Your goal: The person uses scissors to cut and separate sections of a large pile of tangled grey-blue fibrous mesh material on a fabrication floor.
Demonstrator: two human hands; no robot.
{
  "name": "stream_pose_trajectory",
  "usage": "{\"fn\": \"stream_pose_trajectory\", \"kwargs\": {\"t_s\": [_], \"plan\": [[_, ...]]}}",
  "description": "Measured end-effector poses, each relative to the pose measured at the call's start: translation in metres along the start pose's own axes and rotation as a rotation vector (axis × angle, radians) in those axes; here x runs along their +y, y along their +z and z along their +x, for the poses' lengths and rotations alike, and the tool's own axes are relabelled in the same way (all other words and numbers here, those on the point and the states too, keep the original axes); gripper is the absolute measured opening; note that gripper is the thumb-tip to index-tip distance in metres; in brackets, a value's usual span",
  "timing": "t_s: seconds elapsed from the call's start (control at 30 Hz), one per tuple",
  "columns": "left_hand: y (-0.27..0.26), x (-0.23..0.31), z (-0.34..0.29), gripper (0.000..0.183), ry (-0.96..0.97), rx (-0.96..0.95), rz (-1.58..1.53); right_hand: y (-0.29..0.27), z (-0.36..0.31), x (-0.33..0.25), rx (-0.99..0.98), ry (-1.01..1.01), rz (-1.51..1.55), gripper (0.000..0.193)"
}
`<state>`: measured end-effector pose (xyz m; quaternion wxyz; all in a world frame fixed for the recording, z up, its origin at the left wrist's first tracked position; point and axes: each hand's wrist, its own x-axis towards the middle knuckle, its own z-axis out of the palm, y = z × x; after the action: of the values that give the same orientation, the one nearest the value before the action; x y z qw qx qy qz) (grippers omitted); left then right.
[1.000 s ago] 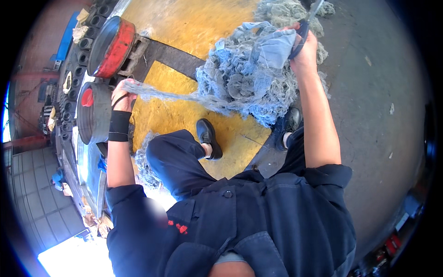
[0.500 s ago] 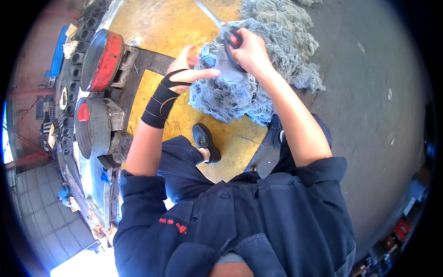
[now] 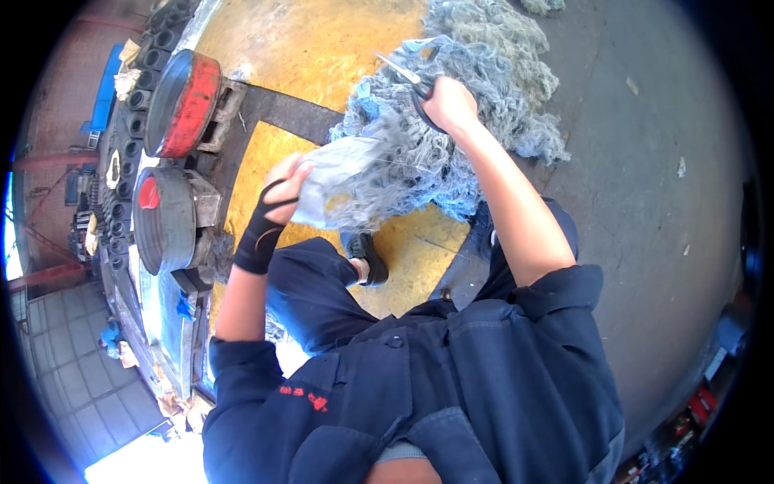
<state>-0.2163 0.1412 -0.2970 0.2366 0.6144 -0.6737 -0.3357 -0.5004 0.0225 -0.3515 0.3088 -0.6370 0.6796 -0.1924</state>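
The left hand (image 3: 286,181), in a black wrist wrap, pinches a pale sheet (image 3: 334,189) of fabric, fingers clenched on its edge, pulling it taut so the frayed threads stand away from the hand. The right hand (image 3: 447,105) grips scissors (image 3: 407,81), fingers through the handles; the blades look parted, though they are too small to be sure. Both work in a grey-blue thread heap (image 3: 476,97) lying on the yellow floor (image 3: 314,48). To the left stand 2 drums (image 3: 173,157), one red-rimmed.
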Motion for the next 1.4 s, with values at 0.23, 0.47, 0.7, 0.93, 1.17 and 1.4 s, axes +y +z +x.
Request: {"fn": "stream_pose_trajectory", "kwargs": {"t_s": [0.23,0.47,0.7,0.93,1.17,1.4], "plan": [[-0.033,0.026,-0.039,0.018,-0.106,0.071,-0.191,0.087,-0.010,0.007,-0.265,0.085,0.056,0.053],[-0.093,0.111,-0.041,0.018,-0.002,0.216,0.033,0.160,0.005,-0.006,-0.089,0.021,0.111,0.035],[-0.254,0.108,-0.011,0.029,0.413,0.481,0.488,0.132,0.035,0.084,0.103,0.211,-0.077,0.033],[-0.448,0.169,-0.011,0.046,0.433,0.427,1.187,0.100,0.010,0.099,-0.034,0.456,0.035,0.039],[-0.314,0.168,0.075,0.033,0.220,0.391,0.247,-0.016,0.018,0.021,0.092,0.121,0.098,0.047],[-0.202,0.193,0.065,0.024,0.209,-0.135,0.117,-0.065,-0.048,-0.061,-0.307,-0.310,1.104,0.048]]}}
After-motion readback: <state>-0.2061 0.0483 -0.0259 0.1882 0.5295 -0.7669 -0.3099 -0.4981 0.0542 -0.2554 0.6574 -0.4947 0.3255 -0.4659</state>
